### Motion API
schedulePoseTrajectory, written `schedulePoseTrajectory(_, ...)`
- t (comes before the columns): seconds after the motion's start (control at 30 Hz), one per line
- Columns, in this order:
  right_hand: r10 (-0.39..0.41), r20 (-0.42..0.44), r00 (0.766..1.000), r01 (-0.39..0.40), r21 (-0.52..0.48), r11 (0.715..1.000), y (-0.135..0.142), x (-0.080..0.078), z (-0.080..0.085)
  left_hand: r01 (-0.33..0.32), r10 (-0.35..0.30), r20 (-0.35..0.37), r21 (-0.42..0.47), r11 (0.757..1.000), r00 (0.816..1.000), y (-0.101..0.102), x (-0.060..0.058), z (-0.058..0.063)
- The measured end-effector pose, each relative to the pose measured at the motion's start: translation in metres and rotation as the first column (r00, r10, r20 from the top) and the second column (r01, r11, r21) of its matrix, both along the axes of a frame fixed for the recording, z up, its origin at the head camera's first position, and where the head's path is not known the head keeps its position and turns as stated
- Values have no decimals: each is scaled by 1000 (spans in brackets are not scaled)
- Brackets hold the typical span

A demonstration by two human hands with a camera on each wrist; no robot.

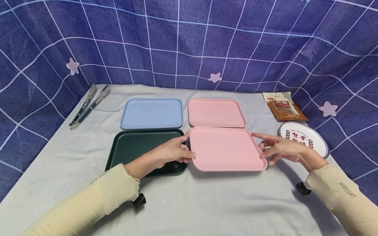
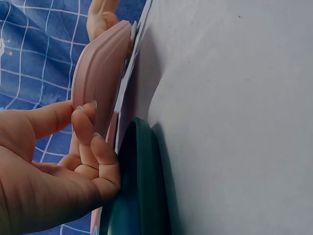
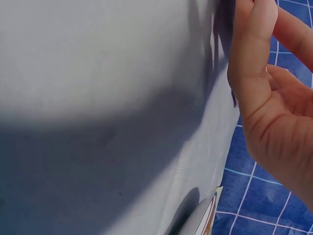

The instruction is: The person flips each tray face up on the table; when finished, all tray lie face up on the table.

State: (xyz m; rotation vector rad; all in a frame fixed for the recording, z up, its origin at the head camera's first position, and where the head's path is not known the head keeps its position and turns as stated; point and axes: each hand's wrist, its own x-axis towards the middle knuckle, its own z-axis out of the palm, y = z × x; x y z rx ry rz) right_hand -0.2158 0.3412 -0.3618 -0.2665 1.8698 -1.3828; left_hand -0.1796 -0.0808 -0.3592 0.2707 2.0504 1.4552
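Both hands hold a pink tray (image 1: 227, 149) by its two short sides, and in the left wrist view its near edge stands above the cloth. My left hand (image 1: 174, 151) pinches the left side between thumb and fingers, its lower knuckles close over a dark green tray (image 1: 133, 147). At the opposite end my right hand (image 1: 280, 149) grips the right side, index finger stretched along the far corner. Behind the held tray lies a second pink tray (image 1: 217, 113), its front edge overlapped in the head view. Left of that one is a light blue tray (image 1: 152, 113).
Metal tongs with dark handles (image 1: 90, 108) lie at the back left. Toward the back right are a brown and white food packet (image 1: 284, 106) and an oval white plate with printed lettering (image 1: 313, 139), partly behind the right hand. A blue gridded curtain (image 1: 189, 42) closes off the back and sides.
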Motion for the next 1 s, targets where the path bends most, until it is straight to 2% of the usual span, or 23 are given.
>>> schedulePoseTrajectory(0.3, 23, 21, 1000, -24, 30, 999, 1, -2, 0, 42, -40, 41, -43, 998, 998, 0, -7, -2)
schedulePoseTrajectory(0.77, 13, 30, 999, -14, 33, 999, 0, -7, -3, 67, -66, 10, -107, 992, 998, 6, -14, 0)
schedulePoseTrajectory(1.0, 7, 21, 1000, -7, 43, 999, -2, -9, -5, 61, -64, -21, -143, 988, 998, 7, -15, -6)
